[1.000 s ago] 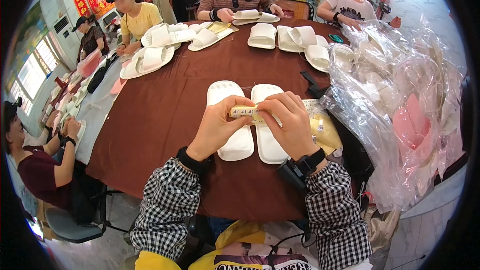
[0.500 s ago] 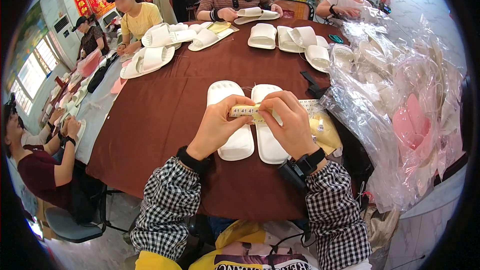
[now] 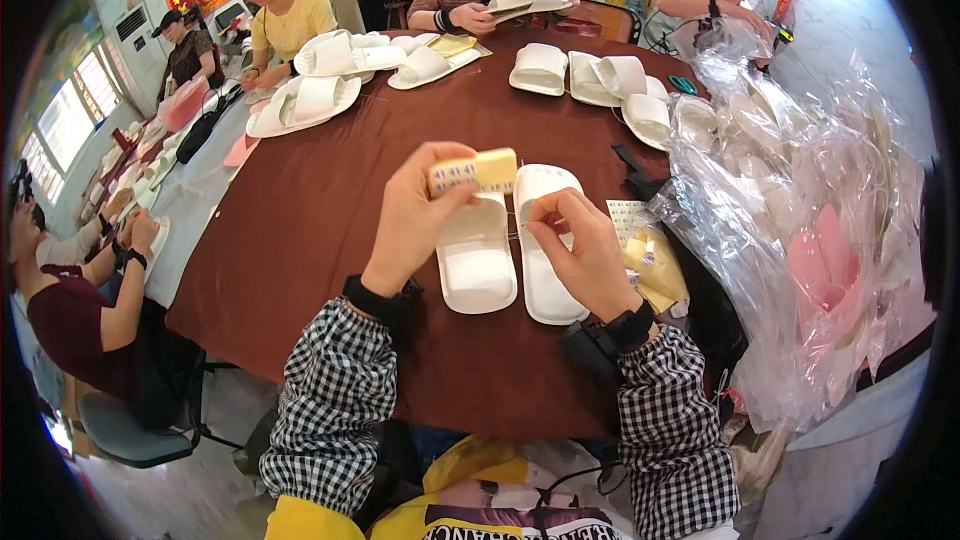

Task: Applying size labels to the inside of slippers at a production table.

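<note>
Two white slippers lie side by side in front of me, the left slipper [image 3: 476, 280] and the right slipper [image 3: 550, 290]. Raised over the toe end of the left one, my left hand [image 3: 408, 215] pinches a folded strip of printed labels [image 3: 492, 171] with a yellow backing. My right hand [image 3: 583, 252] is over the right slipper, thumb and forefinger pressed together. Whatever sits between those fingertips is too small to make out.
A label sheet [image 3: 621, 215] and yellow paper [image 3: 662, 265] lie right of the slippers. Clear plastic bags [image 3: 760, 280] with white and pink slippers heap at the right. More white slippers [image 3: 310, 105] stand along the far side of the brown-covered table [image 3: 330, 220]. Several people sit around.
My hands have parted: the left lifted the label strip up and left, its yellow backing now showing. The right came away from the strip and down, pinched over the right slipper.
</note>
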The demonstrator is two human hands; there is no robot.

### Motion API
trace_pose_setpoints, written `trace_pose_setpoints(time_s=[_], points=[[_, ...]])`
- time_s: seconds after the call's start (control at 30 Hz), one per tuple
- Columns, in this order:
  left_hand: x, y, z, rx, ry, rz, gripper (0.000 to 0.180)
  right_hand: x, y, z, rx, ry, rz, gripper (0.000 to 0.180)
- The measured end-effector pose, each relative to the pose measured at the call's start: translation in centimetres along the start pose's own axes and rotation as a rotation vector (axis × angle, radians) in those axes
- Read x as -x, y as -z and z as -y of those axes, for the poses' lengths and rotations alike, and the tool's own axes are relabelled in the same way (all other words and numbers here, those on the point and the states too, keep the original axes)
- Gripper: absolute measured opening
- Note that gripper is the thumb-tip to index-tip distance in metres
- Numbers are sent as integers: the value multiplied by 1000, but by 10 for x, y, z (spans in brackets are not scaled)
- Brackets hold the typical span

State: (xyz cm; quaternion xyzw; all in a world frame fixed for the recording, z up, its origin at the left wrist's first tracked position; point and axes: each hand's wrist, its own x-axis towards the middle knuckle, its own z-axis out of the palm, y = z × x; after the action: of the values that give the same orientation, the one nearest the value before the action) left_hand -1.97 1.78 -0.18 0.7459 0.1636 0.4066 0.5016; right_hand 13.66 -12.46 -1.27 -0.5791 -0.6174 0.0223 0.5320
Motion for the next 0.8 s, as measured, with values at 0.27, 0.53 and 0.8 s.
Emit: trace_pose_setpoints(time_s=[0.27, 0.53, 0.8], points=[[-10, 30, 16, 376, 152, -254, 32, -11, -15, -3, -136, -212, 454, 9], [-11, 38, 23, 432, 194, -291, 33, -30, -40, -15, 50, -227, 610, 10], [-12, 38, 26, 416, 180, -258, 34, -36, -43, -16, 109, -210, 663, 10]])
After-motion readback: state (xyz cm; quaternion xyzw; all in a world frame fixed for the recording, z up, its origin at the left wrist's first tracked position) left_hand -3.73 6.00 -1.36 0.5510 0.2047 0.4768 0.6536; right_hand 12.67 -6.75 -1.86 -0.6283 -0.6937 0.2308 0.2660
